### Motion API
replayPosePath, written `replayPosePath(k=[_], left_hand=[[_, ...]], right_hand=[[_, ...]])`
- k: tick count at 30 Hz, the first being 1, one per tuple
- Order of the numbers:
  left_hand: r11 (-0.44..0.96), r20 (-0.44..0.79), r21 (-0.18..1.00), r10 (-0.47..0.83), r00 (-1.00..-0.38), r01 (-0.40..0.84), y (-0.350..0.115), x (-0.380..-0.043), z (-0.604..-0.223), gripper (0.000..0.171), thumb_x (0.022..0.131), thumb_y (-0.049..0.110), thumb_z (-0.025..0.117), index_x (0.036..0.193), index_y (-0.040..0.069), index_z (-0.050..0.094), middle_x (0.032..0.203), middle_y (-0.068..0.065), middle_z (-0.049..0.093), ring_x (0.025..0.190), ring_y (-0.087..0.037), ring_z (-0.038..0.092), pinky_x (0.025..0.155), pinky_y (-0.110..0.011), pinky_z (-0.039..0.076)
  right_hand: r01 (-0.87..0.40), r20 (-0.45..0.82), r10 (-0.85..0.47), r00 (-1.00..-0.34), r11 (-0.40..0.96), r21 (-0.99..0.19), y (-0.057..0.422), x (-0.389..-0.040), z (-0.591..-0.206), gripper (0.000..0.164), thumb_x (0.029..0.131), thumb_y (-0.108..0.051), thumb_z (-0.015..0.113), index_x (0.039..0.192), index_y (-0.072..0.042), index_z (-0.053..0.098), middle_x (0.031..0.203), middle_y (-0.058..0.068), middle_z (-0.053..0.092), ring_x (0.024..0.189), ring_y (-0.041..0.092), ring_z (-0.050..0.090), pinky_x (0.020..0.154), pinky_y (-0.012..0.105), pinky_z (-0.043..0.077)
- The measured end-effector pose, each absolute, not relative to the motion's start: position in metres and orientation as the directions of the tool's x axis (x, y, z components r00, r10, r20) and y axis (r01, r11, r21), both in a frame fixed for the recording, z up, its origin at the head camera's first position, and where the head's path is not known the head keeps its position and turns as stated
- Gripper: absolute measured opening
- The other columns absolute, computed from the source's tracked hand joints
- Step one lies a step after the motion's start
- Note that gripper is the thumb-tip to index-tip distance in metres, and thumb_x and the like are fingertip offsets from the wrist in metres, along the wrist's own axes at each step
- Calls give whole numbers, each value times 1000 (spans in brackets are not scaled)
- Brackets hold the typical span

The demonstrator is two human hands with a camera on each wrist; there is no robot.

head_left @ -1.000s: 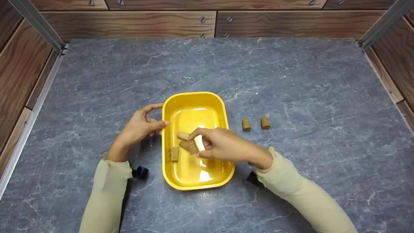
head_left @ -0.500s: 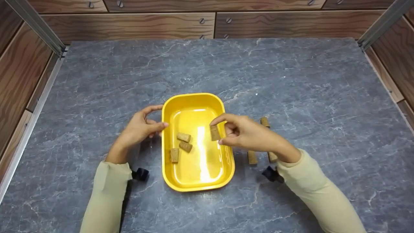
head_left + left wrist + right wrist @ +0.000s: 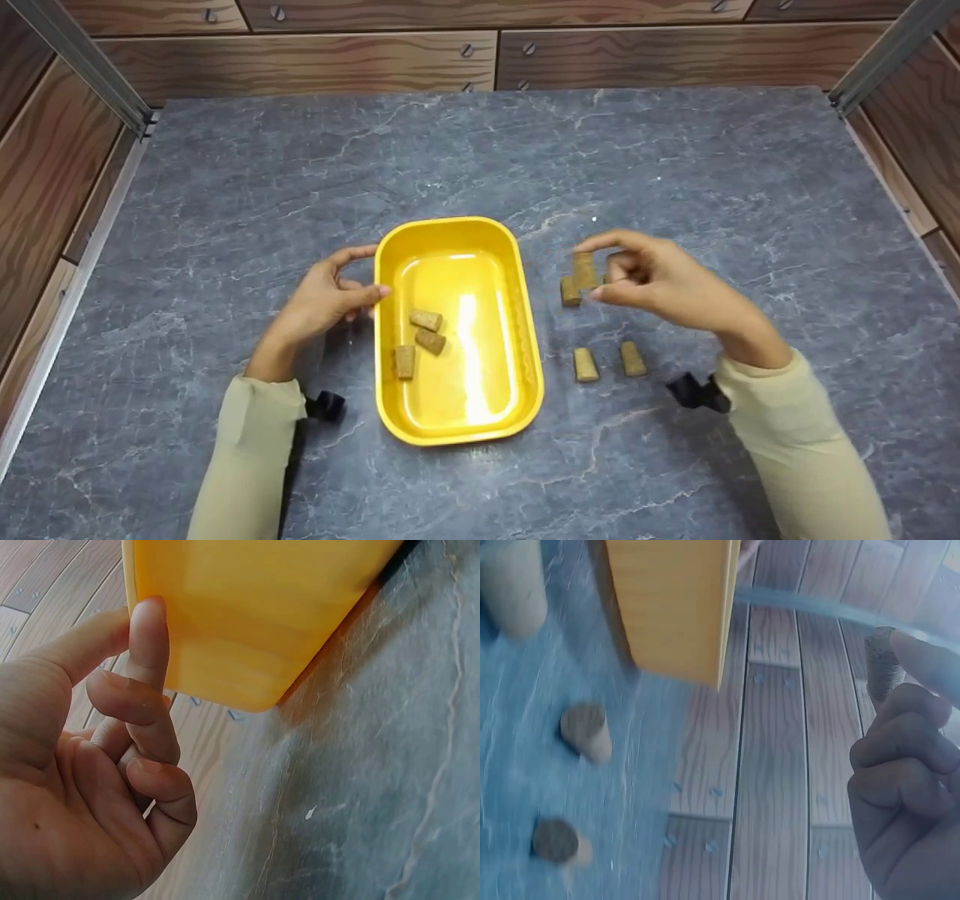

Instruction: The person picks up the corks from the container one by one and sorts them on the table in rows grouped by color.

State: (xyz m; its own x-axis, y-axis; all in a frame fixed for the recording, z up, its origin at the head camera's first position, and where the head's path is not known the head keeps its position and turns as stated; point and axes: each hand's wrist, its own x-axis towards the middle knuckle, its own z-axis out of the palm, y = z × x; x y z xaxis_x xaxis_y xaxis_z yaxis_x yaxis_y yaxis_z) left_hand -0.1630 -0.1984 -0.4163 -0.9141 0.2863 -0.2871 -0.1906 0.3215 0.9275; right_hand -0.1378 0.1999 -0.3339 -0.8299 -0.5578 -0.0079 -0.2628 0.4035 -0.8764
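Observation:
In the head view my left hand (image 3: 324,291) pinches the left rim of a yellow plastic tray (image 3: 531,330), thumb over the edge and index finger outside. The left wrist view shows that hand (image 3: 112,735) against the tray wall (image 3: 247,630), its other fingers curled. Right of the tray, my right hand (image 3: 664,285) holds a tapered cork stopper (image 3: 584,270) between thumb and index finger, above the table. The right wrist view shows this cork (image 3: 883,667) at the fingertips. Three corks lie in the tray, among them a pale cork (image 3: 426,320) and a darker cork (image 3: 430,342).
On the grey marbled table (image 3: 375,165), a cork (image 3: 570,292) sits behind the held one. Nearer the front are a pale cork (image 3: 586,364) and another cork (image 3: 633,358). Wood-patterned panels (image 3: 300,64) border the table's back and sides.
My right hand has lifted one cork out of the tray and carried it rightward over the table. The left hand stays at the rim, and the tray has not visibly moved.

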Motion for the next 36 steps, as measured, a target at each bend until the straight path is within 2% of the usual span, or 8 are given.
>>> replayPosePath(k=[7, 13, 18, 26, 36], left_hand=[[314, -289, 929, 279, -916, -198, -199, -162, -417, 66, 86, 20, 73, 143, 10, 40, 60, 1, 61, 47, -10, 43, 49, -24, 40], [308, -290, 930, 279, -915, -201, -199, -162, -417, 66, 87, 20, 73, 143, 9, 40, 60, 0, 62, 47, -10, 43, 49, -24, 40], [320, -290, 926, 270, -918, -199, -200, -162, -416, 65, 87, 21, 72, 143, 11, 41, 61, 0, 62, 47, -10, 43, 50, -24, 40], [318, -289, 927, 273, -918, -197, -199, -162, -416, 65, 87, 20, 72, 143, 10, 40, 60, 0, 62, 47, -10, 43, 49, -23, 39], [294, -284, 935, 288, -915, -198, -198, -162, -417, 64, 87, 17, 71, 143, 8, 40, 59, 1, 61, 47, -10, 42, 50, -23, 39]], right_hand=[[-250, 57, -444, -894, 389, -887, 238, -135, -328, 47, 85, 8, 64, 130, -3, 54, 61, -8, 45, 47, 4, 31, 39, 29, 26], [-232, 72, -374, -925, 401, -886, 265, -135, -329, 49, 85, 12, 62, 131, -1, 54, 59, -7, 43, 47, 15, 26, 42, 32, 23], [-190, 27, -347, -937, 445, -875, 279, -136, -336, 46, 88, 8, 61, 132, -2, 52, 59, -7, 39, 47, 18, 21, 42, 33, 23], [-134, -73, -381, -922, 489, -862, 290, -147, -359, 43, 90, 1, 62, 131, -7, 51, 60, -10, 39, 47, 4, 25, 40, 31, 24], [-31, -254, -363, -896, 622, -782, 298, -166, -390, 46, 90, -7, 64, 133, 2, 49, 59, -9, 38, 50, 2, 30, 45, 24, 29]])
